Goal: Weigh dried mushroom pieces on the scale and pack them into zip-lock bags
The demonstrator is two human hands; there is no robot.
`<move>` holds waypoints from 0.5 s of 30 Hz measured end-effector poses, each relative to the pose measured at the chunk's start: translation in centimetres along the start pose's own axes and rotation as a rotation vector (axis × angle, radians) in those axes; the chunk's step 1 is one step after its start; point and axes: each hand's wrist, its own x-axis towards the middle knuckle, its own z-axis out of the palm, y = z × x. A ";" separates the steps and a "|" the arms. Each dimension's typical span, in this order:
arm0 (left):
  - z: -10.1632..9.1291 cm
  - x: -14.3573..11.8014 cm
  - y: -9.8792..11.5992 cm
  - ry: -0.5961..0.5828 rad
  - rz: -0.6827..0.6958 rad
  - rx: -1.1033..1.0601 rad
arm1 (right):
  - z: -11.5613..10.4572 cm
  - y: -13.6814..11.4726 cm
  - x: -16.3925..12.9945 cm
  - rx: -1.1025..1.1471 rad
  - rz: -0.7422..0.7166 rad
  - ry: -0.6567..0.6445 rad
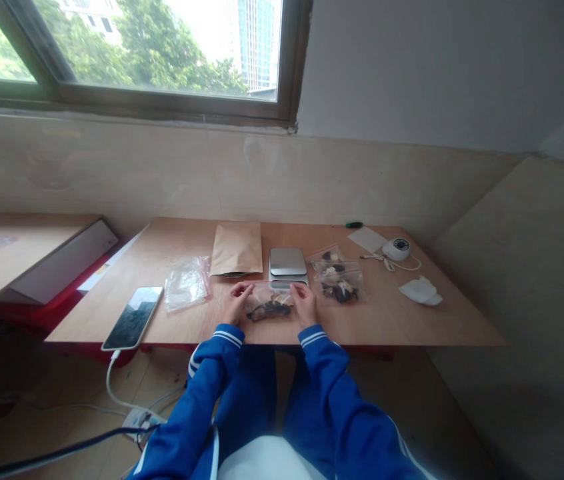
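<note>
A small clear zip bag (271,304) with dark dried pieces inside lies on the wooden table (412,320) right in front of me. My left hand (236,305) holds its left end and my right hand (305,303) holds its right end, fingers pinching along the top edge. Both sleeves are blue with white stripes. Just behind the bag sits a small silver scale (287,263). Filled clear bags (338,278) with the same dark pieces lie to the right of the scale.
A brown paper pouch (237,248) lies behind my left hand, empty clear bags (187,283) to its left. A phone (133,317) on a white cable lies at the near left edge. A white round device (397,249), a crumpled tissue (421,291), a card and a green pen are at the right.
</note>
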 end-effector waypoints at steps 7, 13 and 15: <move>-0.1 -0.2 0.0 0.030 0.008 0.005 | 0.0 -0.4 -0.2 -0.063 -0.053 0.011; 0.2 -0.1 -0.2 -0.014 0.008 -0.019 | 1.4 -4.9 -1.1 -0.596 -0.487 0.067; 0.3 -0.1 -0.3 -0.018 0.016 -0.031 | 2.5 -6.7 -1.1 -0.723 -0.560 -0.133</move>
